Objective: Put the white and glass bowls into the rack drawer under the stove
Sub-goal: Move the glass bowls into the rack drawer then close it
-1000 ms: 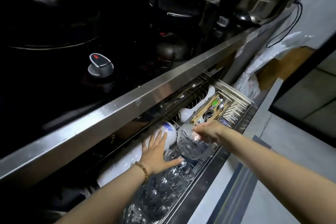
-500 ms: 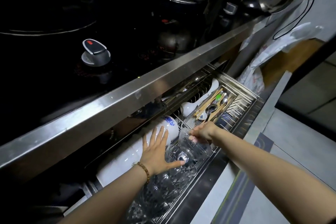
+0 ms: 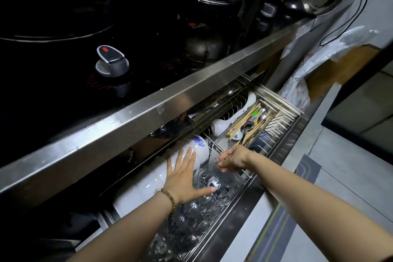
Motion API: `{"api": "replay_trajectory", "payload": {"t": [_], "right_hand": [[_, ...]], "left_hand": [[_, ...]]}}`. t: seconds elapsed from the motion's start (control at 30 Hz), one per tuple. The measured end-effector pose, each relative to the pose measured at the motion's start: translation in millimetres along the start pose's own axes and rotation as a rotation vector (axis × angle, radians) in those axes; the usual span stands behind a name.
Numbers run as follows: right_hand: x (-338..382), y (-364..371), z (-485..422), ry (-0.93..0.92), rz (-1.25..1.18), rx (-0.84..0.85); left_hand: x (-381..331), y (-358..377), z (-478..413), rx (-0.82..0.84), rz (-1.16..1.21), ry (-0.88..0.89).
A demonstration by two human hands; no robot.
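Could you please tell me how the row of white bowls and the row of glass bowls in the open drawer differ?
The white bowls are opaque and smooth, one with a blue pattern; the glass bowls are clear and faceted. The white bowls sit nearer the stove, the glass bowls nearer the drawer front. The left hand rests flat across both rows, while the right hand has its grip on one glass bowl at the row's end. Both rows stand on edge in the rack drawer.

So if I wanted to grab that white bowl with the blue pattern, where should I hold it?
Probably by its rim, reaching down from above. The blue-patterned bowl stands on edge at the end of the row of white bowls, so its round side offers little to pinch. The left hand rests flat on that row, and the stove's steel edge overhangs the back, so come from the open front.
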State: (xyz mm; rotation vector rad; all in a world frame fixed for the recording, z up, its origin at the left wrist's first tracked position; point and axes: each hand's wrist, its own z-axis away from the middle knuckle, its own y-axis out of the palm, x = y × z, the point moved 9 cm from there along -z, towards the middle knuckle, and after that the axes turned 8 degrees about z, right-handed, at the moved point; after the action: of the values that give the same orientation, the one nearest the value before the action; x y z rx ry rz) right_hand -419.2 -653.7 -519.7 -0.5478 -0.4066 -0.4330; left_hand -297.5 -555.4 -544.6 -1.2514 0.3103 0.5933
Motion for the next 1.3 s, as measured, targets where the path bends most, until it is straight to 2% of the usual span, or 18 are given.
{"api": "replay_trajectory", "payload": {"t": [0.17, 0.3, 0.47, 0.6, 0.67, 0.77, 0.93, 1.13, 1.3], "right_hand": [[10.4, -9.7, 12.6, -0.102, 0.23, -0.097], [36.9, -29.4, 57.6, -0.404, 0.333, -0.381], [12.7, -29.4, 140.9, -0.638, 0.123, -0.688], [-27.5, -10.3, 173.5, -0.626, 0.037, -0.863], [-45.0, 8.4, 181.4, -0.583, -0.06, -0.843], [-55.5, 45.6, 188.5, -0.566, -0.235, -0.691], [-50.3, 78.0, 198.7, -0.576, -0.315, -0.595], [-40.2, 80.5, 198.8, -0.61, -0.307, -0.587], [-22.4, 85.2, 188.7, -0.631, -0.294, -0.568]], "left_hand": [[-1.9, -3.7, 2.4, 0.001, 0.016, -0.006], [-11.5, -13.0, 13.9, -0.007, 0.02, 0.012], [-45.2, -45.6, 46.7, -0.095, 0.064, 0.12], [-74.4, -88.8, 86.5, -0.215, -0.011, 0.26], [-89.1, -111.8, 112.0, -0.259, -0.074, 0.33], [-108.9, -144.8, 149.5, -0.324, -0.179, 0.436], [-123.4, -193.3, 198.2, -0.431, -0.355, 0.526], [-91.3, -241.8, 224.1, -0.528, -0.519, 0.369], [-68.0, -257.1, 224.1, -0.519, -0.564, 0.258]]}}
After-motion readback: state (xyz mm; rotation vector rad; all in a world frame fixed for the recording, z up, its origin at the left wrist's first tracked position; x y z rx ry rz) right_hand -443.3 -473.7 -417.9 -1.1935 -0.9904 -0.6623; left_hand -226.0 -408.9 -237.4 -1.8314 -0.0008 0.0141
